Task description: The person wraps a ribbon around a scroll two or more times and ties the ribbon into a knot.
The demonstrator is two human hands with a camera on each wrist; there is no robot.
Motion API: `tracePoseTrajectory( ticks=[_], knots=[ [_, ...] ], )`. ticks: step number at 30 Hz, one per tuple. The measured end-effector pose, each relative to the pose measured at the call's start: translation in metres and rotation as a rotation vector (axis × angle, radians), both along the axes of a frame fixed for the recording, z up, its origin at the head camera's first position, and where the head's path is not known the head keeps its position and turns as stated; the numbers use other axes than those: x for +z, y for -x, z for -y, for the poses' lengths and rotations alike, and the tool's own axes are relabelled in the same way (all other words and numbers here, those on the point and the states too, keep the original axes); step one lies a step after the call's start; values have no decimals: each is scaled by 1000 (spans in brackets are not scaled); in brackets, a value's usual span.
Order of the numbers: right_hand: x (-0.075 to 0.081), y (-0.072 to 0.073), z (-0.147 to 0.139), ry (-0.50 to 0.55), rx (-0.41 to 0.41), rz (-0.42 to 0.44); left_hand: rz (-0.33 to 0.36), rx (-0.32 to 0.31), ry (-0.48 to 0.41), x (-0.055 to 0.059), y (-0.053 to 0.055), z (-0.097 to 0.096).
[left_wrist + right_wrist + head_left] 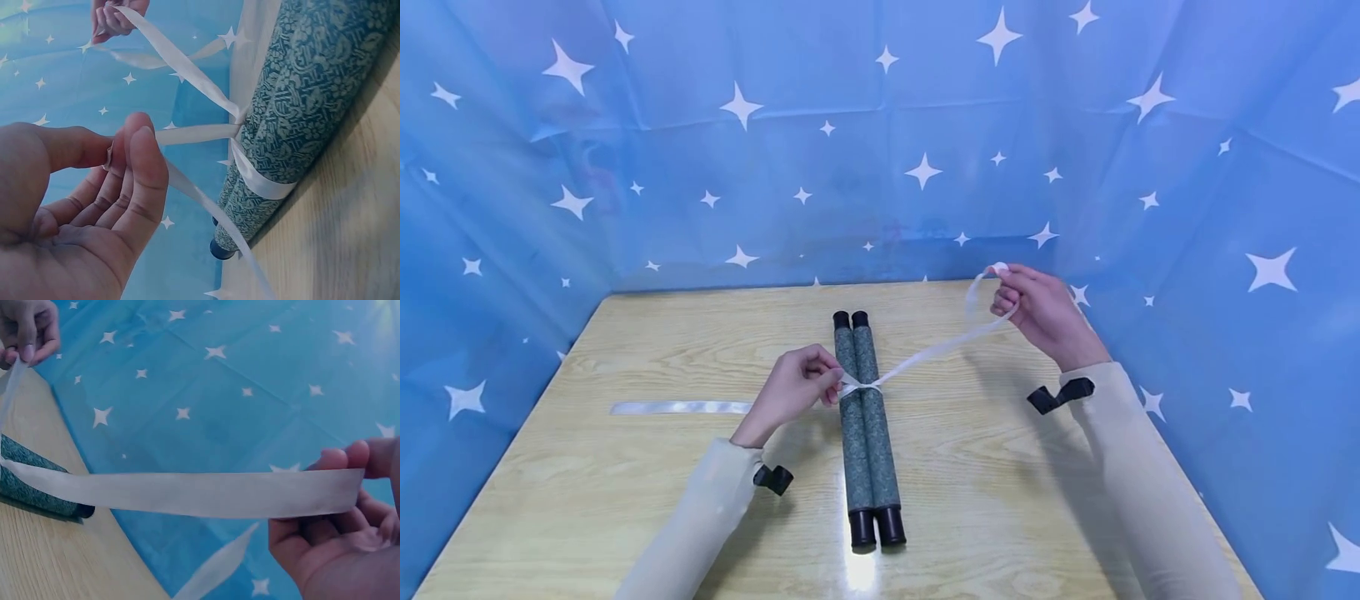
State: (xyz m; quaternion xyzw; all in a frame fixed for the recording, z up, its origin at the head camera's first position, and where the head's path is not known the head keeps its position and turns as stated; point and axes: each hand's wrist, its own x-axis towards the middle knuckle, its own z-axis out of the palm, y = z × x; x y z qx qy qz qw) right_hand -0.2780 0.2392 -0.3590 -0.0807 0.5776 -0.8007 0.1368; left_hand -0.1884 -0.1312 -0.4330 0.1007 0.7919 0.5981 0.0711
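Observation:
A scroll (874, 450), rolled from both ends into two green patterned rolls with black end knobs, lies lengthwise on the table. A white ribbon (940, 343) wraps round its middle and crosses on top. My left hand (793, 385) pinches the ribbon between thumb and fingertips just left of the crossing. Raised to the right, my right hand (1037, 310) holds the other side of the ribbon, which stretches in a slanting line from the scroll. In the right wrist view, that ribbon lies flat across the fingers (334, 459), and a loose length dangles below.
A white ribbon length (677, 407) lies on the wooden table (625, 492), passing behind my left wrist. Blue cloth (865, 167) with white stars stands along the table's back and sides. Black straps (1060, 395) hang at both cuffs.

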Motion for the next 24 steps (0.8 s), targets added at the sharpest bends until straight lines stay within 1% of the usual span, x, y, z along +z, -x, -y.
tracePoseTrajectory(
  ticks=[4,8,14,16,19,24],
  knots=[
    [6,3,23,-52,56,-6,8,0,-2,3,2,-1],
    [9,5,41,-132,96,-6,18,-9,-17,4,4,-4],
    [8,9,67,-269,168,-99,28,-7,-19,5,6,-7],
    [8,10,76,-308,184,-119,32,-6,-21,5,6,-7],
    [7,11,89,-349,205,-132,36,-13,-28,6,6,-8],
    [2,14,112,-366,260,-149,49,-23,-35,7,7,-11]
  ],
)
